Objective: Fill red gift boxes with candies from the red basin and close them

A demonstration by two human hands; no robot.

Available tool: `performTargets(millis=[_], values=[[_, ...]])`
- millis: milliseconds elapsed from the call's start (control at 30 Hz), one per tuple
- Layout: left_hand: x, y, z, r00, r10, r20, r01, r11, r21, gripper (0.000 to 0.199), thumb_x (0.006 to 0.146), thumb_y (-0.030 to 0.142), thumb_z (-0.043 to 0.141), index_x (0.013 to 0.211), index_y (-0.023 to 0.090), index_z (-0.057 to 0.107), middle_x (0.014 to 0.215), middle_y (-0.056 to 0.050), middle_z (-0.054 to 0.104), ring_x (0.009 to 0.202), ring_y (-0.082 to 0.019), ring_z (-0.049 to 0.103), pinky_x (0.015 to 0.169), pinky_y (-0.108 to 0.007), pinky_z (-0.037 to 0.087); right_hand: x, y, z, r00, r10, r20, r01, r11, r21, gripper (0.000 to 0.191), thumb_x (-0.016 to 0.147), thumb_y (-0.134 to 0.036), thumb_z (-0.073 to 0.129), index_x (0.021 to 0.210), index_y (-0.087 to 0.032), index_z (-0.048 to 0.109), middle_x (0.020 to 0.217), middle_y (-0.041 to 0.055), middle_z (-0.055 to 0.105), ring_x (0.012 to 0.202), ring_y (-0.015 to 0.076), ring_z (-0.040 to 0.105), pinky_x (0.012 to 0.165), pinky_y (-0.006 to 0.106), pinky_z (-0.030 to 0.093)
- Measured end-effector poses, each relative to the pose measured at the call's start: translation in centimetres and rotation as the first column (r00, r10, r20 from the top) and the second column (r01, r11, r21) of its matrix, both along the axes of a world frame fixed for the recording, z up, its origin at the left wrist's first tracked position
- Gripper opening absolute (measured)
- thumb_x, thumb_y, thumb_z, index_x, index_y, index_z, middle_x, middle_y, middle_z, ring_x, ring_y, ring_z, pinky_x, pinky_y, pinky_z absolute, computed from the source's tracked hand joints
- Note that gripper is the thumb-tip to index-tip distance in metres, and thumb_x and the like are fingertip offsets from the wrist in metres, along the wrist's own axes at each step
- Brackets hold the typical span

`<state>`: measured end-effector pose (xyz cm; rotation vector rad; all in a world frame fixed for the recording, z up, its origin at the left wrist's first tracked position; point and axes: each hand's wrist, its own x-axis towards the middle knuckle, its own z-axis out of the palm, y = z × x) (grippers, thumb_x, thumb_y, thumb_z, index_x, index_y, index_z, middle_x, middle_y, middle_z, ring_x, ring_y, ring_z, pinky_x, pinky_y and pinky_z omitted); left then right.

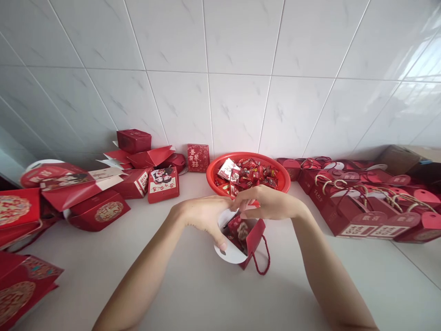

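Note:
A small red gift box (255,239) with a white-lined rounded flap and a dark red cord handle stands on the white surface, its top open and red packets inside. My left hand (206,218) holds the box by its white flap, thumb on the flap near the hole. Over the far side of the opening is my right hand (267,203), its fingers bent and touching or close to the left fingers; whether anything is between them is hidden. Just behind, a red plastic basket (284,177) holds many wrapped sweets (253,174).
Red boxes (108,211), some unfolded, lie in a pile at the left. An upright red packet (198,157) leans near the tiled wall (237,37). Rows of red boxes with cords (358,211) stand at the right, before a brown carton (399,158).

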<state>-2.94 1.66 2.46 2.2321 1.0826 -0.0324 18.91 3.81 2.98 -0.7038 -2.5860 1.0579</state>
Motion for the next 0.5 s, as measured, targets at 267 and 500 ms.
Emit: performTargets(millis=[267,500], values=[[0.0,-0.2,0.0,0.999,0.041,-0.019,-0.041,0.999,-0.016,0.083,0.051,0.047,0.090,0.126,0.029,0.061,0.127,-0.003,0.068,0.117,-0.032,0.060,0.086,-0.030,0.049,0.5,-0.6,0.7,0.999,-0.002,0.050,-0.001,0.998,0.058,0.021,0.089,-0.018,0.058,0.105,-0.019,0.071,0.095,0.0041,0.075,0.084,0.0175,0.068,0.073,0.027,0.049],[0.6,-1.7,0.5,0.986,0.075,-0.146,-0.064,0.995,0.079,0.065,0.054,0.050,0.087,0.110,0.025,0.067,0.114,-0.005,0.070,0.110,-0.032,0.060,0.079,-0.030,0.048,2.6,-1.5,2.2,0.972,-0.137,0.189,0.115,0.986,0.122,0.010,0.087,-0.023,0.062,0.093,-0.019,0.069,0.084,0.0024,0.071,0.077,0.0169,0.065,0.066,0.026,0.044]])
